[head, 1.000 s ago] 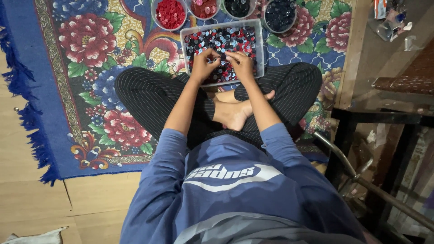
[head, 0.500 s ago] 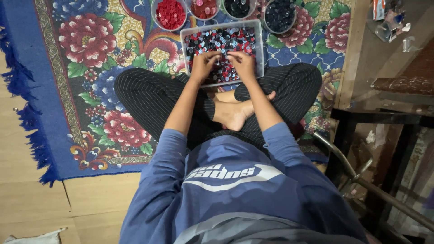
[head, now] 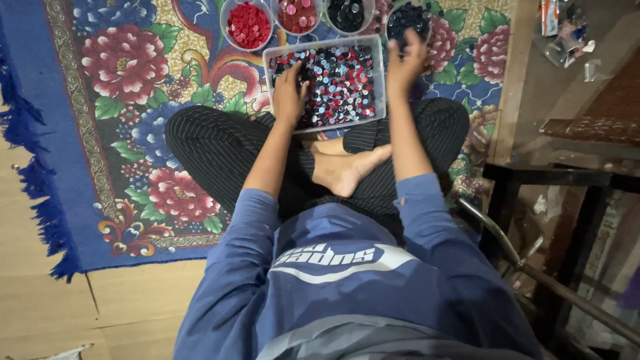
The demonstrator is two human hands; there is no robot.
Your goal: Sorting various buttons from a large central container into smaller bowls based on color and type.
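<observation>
Left hand [head: 288, 93] curled, fingers down in the clear rectangular plastic tray [head: 380, 80] of mixed buttons.
Right hand [head: 405, 61] loosely open over the round bowl of dark buttons [head: 408, 15]; grasp unclear.

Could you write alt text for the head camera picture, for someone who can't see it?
A person sits cross-legged on a floral rug, left hand in a clear tray of mixed buttons, right hand raised over a bowl of dark buttons.

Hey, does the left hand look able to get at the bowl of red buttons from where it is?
Probably yes. The left hand rests in the clear tray of mixed buttons, and the bowl of red buttons stands just beyond the tray's far left corner, with nothing in between.
</observation>
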